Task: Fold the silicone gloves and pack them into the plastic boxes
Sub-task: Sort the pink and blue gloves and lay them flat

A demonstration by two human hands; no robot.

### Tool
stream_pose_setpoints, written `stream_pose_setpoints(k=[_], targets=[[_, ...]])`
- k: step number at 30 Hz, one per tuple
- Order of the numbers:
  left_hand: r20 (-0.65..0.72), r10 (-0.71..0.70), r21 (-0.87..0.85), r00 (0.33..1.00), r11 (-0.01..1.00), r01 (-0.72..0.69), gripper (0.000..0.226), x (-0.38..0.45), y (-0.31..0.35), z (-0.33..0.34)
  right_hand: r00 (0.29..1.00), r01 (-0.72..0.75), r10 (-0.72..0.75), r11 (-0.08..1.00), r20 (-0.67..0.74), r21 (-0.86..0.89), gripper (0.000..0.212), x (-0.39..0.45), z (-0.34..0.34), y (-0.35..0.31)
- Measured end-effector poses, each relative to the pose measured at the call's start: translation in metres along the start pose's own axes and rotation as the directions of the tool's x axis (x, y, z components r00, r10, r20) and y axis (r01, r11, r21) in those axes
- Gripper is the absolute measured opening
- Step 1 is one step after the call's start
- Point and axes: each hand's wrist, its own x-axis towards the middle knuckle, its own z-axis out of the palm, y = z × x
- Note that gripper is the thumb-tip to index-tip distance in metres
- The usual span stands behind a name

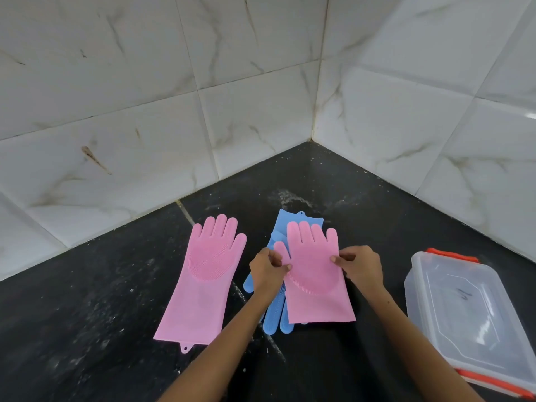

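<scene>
White marble-look wall tiles (121, 91) meet in a corner above a black, dusty stone countertop (87, 300), where the gloves lie.

On the left, a pink silicone glove (200, 282) lies flat and alone, scrubbing-bristle palm up. Its long axis runs from the cuff near the camera to the fingers at the far end, leaning a little to the right; a small hanging tab sticks out at the cuff's near edge.

At the centre, a second pink glove (316, 285) points the same general way, fingers toward the wall corner and cuff toward the camera, nearly straight up the frame. It rests on top of the blue silicone gloves (275, 314), which lie the opposite way: their cuff end shows beyond the pink fingertips, and their bristled fingers stick out near the camera, at the pink glove's lower left.

The left hand (266, 271) pinches the second pink glove's left edge beside its thumb, between thumb and fingertips. The right hand (359, 265) pinches the right edge at palm height, thumb on top and the other fingers curled beneath. Both forearms reach in from the bottom of the view.

To the right, well apart from the gloves, a clear plastic box (470, 314) with a translucent lid on and orange clips at its far and near ends sits on the countertop, its long axis running diagonally away from the camera.
</scene>
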Motion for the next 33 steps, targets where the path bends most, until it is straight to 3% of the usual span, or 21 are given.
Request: stream_pose_setpoints(k=[6,9,14,17,20,26,30,33], targets=[[0.006,-0.035,-0.078,0.999,0.996,0.035,0.035,-0.004,0.000,0.000,0.994,0.020,-0.024,0.999,-0.108,-0.045,0.019,-0.009,0.006,-0.012],[0.001,-0.050,-0.093,0.999,0.994,0.050,0.036,-0.006,0.001,0.000,0.998,-0.037,0.029,0.991,-0.059,-0.131,0.028,-0.011,0.010,-0.011],[-0.017,-0.128,-0.235,0.992,0.965,0.121,0.041,-0.013,-0.004,0.003,0.992,-0.121,0.123,0.989,0.015,-0.083,0.030,-0.008,0.011,-0.004],[-0.010,-0.188,-0.334,0.982,0.927,0.174,0.032,-0.018,-0.003,0.002,0.992,-0.123,0.124,0.991,0.009,-0.054,0.030,-0.009,0.012,0.000],[0.020,-0.099,-0.354,0.995,0.930,0.100,0.018,-0.022,0.006,-0.004,0.996,-0.065,0.067,0.997,-0.065,0.034,0.029,-0.011,0.008,-0.001],[0.076,0.166,-0.517,0.983,0.850,-0.103,0.017,-0.026,0.046,-0.036,0.966,0.225,-0.188,0.951,-0.179,0.214,0.015,-0.026,-0.012,-0.031],[0.112,0.258,-0.571,0.960,0.807,-0.151,0.020,-0.028,0.077,-0.070,0.946,0.325,-0.296,0.854,-0.133,0.406,0.020,-0.037,-0.038,-0.063],[0.072,0.325,-0.565,0.943,0.793,-0.230,0.022,-0.033,0.100,-0.100,0.937,0.318,-0.345,0.765,-0.061,0.560,0.021,-0.047,-0.058,-0.092]])
